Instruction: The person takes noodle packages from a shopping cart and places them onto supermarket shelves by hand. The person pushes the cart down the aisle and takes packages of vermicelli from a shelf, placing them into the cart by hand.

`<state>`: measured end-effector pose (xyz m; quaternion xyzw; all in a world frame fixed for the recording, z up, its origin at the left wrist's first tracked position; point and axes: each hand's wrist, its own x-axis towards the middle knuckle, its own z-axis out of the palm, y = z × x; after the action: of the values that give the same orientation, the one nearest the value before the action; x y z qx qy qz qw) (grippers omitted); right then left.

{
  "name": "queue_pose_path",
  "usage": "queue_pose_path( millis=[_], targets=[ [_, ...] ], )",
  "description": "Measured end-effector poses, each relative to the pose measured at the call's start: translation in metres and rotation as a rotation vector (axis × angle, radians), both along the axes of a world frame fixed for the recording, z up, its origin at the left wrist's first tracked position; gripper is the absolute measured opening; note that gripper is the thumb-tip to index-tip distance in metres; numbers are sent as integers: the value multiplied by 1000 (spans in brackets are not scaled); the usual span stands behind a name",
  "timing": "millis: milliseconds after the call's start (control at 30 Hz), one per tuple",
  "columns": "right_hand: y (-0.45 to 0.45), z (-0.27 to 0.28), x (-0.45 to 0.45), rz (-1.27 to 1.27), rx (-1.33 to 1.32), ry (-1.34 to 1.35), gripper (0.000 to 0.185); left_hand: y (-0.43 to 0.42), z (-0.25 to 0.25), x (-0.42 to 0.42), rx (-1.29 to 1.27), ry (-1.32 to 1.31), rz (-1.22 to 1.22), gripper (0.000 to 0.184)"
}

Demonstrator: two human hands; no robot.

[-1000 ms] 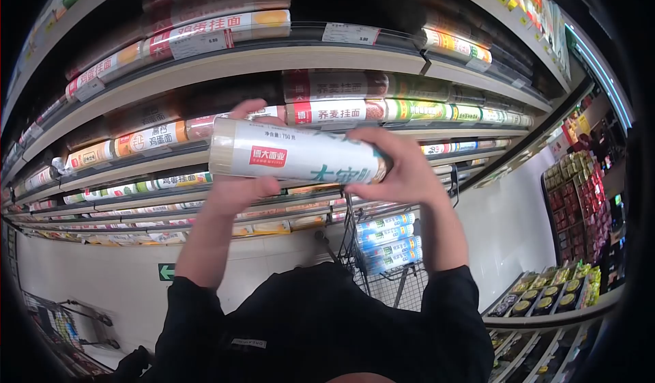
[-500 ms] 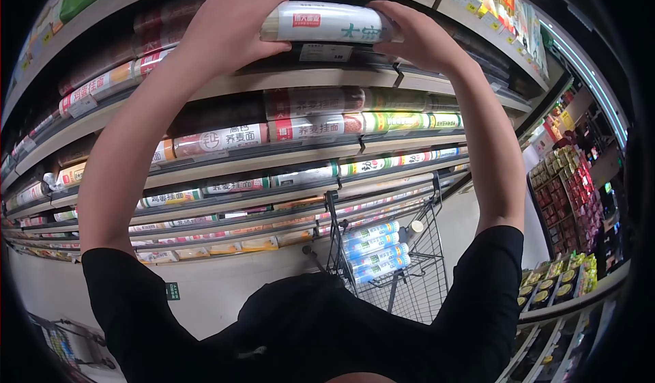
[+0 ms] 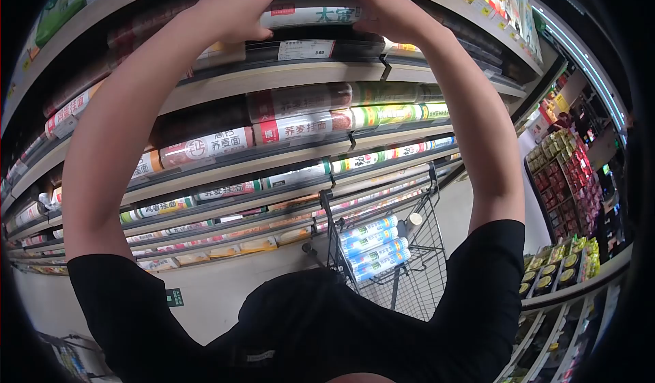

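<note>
A white cylindrical pack of dried noodles (image 3: 307,18) with green lettering lies level inside a dark upper shelf bay. My left hand (image 3: 239,16) is closed on its left end, the thumb toward me. At the opposite end, my right hand (image 3: 398,18) grips the pack the same way. Both sets of fingertips are partly hidden behind it. Just below the pack, a white price label (image 3: 306,49) sits on the shelf edge (image 3: 273,79).
Lower shelves hold rows of noodle packs (image 3: 293,130). A black wire shopping cart (image 3: 437,274) with several blue-and-white packs (image 3: 375,250) stands below, in front of me. On the right are stacked red packages (image 3: 563,192) and a display of dark round-lidded items (image 3: 556,274).
Both hands have carried the noodle pack away from me, deeper into the upper shelf bay. The price label beneath it is now more exposed. My view has shifted slightly.
</note>
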<state>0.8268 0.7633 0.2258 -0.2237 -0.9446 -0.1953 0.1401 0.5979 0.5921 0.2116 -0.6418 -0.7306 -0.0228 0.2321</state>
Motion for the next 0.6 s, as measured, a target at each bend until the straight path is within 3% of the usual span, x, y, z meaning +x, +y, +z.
queue_pose_path(
  millis=[167, 200, 300, 500, 600],
  targets=[
    [39, 0, -7, 132, -78, 36, 52, 18, 8, 8, -153, -22, 144, 48],
    [-3, 22, -8, -73, -83, -69, 67, 22, 6, 6, -141, -12, 132, 50],
    [2, 28, -12, -105, -147, -107, 83, 29, 13, 15, -203, 13, 191, 53],
    [46, 8, -22, 144, -212, 73, 84, 46, 22, 10, -286, 33, 174, 74],
    [-6, 30, -20, -174, -562, 26, 80, 51, 26, 11, -298, 42, 178, 72]
  ],
)
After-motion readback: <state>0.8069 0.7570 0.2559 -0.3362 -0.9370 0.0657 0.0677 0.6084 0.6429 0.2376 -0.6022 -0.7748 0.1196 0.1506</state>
